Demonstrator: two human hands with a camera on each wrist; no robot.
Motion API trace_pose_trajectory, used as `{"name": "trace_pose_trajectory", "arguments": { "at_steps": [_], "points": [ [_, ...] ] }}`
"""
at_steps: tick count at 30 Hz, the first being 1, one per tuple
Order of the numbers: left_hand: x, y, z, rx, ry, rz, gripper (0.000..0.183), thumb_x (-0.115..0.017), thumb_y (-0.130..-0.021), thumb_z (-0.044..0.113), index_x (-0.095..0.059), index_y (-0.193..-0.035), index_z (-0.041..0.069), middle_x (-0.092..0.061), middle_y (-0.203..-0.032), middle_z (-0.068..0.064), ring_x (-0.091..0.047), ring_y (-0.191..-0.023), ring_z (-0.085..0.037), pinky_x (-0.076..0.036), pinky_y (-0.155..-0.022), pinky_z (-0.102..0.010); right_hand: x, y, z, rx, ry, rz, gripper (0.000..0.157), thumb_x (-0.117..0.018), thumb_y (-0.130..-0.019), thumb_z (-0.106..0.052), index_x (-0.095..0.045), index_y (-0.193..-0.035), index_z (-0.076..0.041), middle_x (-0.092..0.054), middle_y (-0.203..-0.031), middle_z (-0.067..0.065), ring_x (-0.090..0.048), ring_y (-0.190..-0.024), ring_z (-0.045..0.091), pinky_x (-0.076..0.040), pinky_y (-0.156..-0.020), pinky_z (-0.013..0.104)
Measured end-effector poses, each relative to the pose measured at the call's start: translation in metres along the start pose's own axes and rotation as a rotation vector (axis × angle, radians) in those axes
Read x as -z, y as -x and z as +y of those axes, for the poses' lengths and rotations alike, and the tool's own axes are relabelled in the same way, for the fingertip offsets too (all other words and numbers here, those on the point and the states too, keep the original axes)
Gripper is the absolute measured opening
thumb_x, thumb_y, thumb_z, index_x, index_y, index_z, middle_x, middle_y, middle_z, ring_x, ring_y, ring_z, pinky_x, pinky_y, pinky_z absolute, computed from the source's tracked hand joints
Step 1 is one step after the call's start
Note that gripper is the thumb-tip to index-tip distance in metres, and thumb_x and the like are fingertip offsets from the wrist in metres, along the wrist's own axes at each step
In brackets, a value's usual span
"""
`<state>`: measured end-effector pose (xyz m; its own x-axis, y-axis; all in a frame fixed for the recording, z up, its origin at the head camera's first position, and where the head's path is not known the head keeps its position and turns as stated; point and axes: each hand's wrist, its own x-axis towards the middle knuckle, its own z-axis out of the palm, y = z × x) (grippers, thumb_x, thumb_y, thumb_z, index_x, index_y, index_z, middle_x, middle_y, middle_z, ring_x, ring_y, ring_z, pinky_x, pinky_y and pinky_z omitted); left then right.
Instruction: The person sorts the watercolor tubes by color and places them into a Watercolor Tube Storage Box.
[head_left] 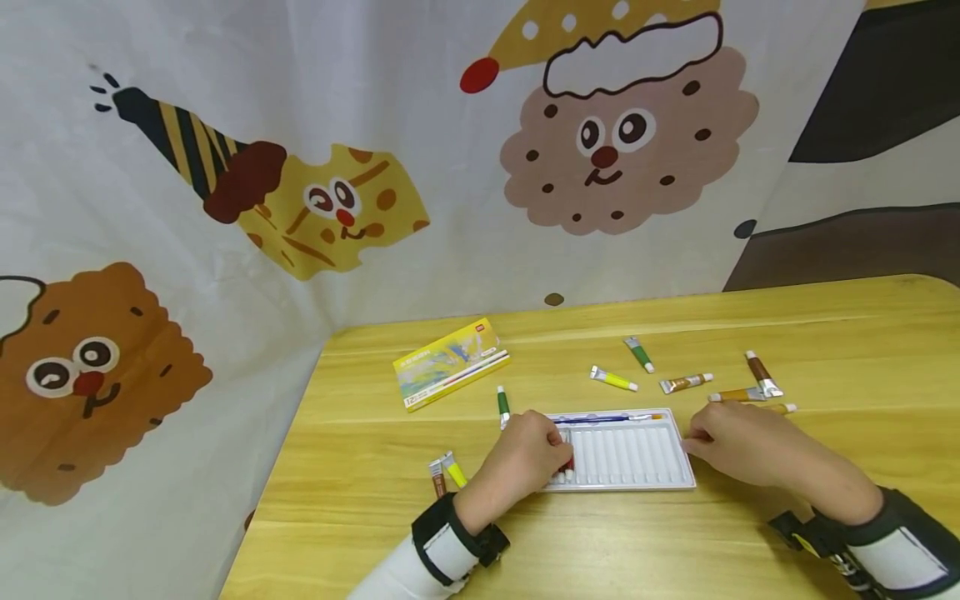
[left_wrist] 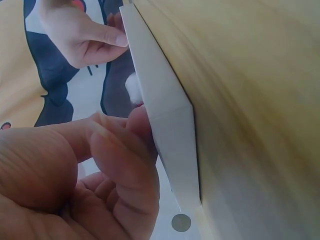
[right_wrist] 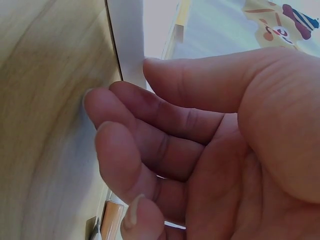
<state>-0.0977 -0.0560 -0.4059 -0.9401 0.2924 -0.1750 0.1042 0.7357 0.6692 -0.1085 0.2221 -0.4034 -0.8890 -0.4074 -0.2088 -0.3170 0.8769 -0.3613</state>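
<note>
A white plastic tray (head_left: 645, 482) with a row of narrow slots lies on the table. My left hand (head_left: 528, 454) bends over its left end, fingers curled, and pinches a small red paint tube (head_left: 568, 463) lying in a slot; the hand covers part of it. In the left wrist view the tube's white cap (left_wrist: 133, 89) shows just past the fingertips. At the opposite end my right hand (head_left: 738, 437) holds the tray's short edge between thumb and forefinger, its other fingers bent beneath (right_wrist: 165, 135). A blue-handled paintbrush (head_left: 607, 419) rests along the tray's far side.
A yellow paint box (head_left: 452, 364) lies behind the tray to the left. Green (head_left: 639, 355), yellow (head_left: 613, 379) and brown (head_left: 763, 373) tubes are scattered behind and right. Another green tube (head_left: 503, 406) lies beyond my left hand; a yellow tube (head_left: 454, 470) lies left of it.
</note>
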Motion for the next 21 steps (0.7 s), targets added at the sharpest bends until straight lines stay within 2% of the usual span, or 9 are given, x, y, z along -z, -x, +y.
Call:
{"name": "trace_pose_trajectory", "arguments": {
  "at_steps": [21],
  "points": [
    [0.0034, -0.0005, -0.0035, -0.04, -0.037, -0.048, 0.036, -0.074, -0.081, 0.024, -0.057, -0.051, 0.013, -0.042, -0.044, 0.009, -0.041, -0.039, -0.007, -0.027, -0.036, -0.019, -0.0007, 0.0022, 0.0011, 0.021, -0.005, 0.001, 0.034, -0.064, -0.087, -0.023, -0.047, -0.058, -0.023, -0.036, -0.053, -0.009, -0.036, -0.046, 0.007, -0.027, -0.045, 0.024]
  ]
}}
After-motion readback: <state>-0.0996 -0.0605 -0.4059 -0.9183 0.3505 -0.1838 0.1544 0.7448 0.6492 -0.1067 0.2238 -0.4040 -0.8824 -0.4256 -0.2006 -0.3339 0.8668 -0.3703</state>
